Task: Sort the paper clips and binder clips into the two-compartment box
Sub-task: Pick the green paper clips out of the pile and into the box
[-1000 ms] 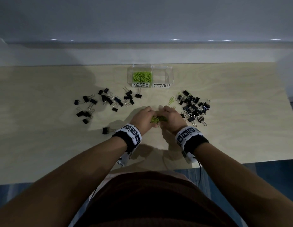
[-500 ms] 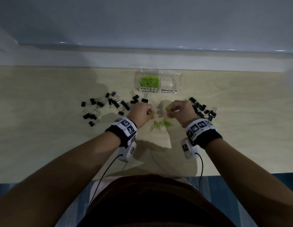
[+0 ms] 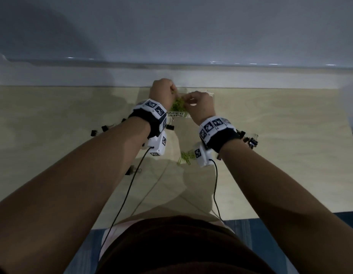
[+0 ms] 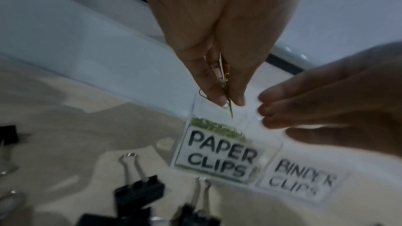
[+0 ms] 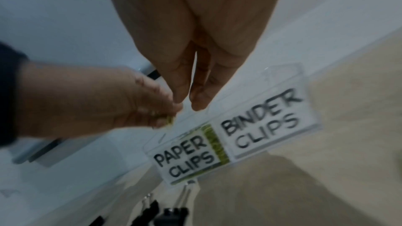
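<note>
The paper clips [image 3: 178, 104] are lime green and the binder clips [image 4: 139, 191] black with silver handles. White labels [image 5: 264, 125] carry black lettering, and the table [image 3: 280, 119] is pale wood.

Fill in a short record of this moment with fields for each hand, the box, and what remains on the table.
left hand: pinches green paper clips above the PAPER CLIPS compartment
right hand: fingers brought together over the box, nothing visibly held
two-compartment box: clear; PAPER CLIPS side holds green clips; nothing shows in the BINDER CLIPS compartment
loose paper clips: small green pile on the table, near the person
binder clips: black, scattered on the table, unsorted
</note>
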